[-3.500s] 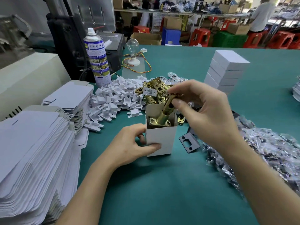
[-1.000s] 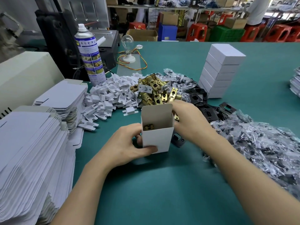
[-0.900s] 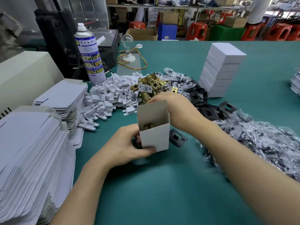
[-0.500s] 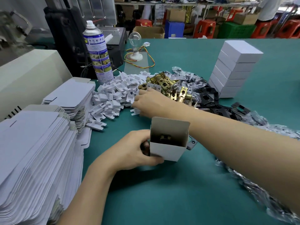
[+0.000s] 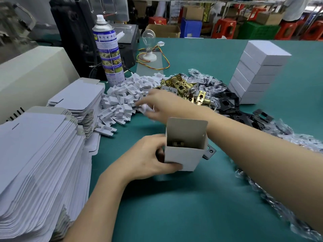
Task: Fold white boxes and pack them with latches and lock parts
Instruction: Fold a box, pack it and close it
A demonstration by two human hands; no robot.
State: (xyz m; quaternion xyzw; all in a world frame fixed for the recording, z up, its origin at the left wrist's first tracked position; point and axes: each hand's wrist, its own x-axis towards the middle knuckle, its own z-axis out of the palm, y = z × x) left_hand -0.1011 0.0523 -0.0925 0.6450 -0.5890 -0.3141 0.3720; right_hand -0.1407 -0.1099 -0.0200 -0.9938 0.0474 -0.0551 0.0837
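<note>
My left hand (image 5: 148, 158) grips an upright white box (image 5: 183, 154) with its top flap open; a brass latch (image 5: 175, 143) lies inside. My right hand (image 5: 162, 106) reaches past the box to the pile of small white card inserts (image 5: 125, 95) and pinches one white insert (image 5: 146, 107), blurred by motion. Loose brass latches (image 5: 181, 86) lie just behind that hand. Black strike plates (image 5: 227, 103) lie to the right, and one black plate (image 5: 209, 151) pokes out behind the box.
Stacks of flat white box blanks (image 5: 35, 163) fill the left side. A spray can (image 5: 109, 49) stands at the back left, a bulb on a wired base (image 5: 149, 46) behind it. Finished white boxes (image 5: 257, 72) are stacked at right. Bagged parts (image 5: 288, 154) spread along the right edge.
My right hand has left the box, where it set the latch, and reached left to the insert pile, taking hold of one insert. My left hand keeps hold of the box.
</note>
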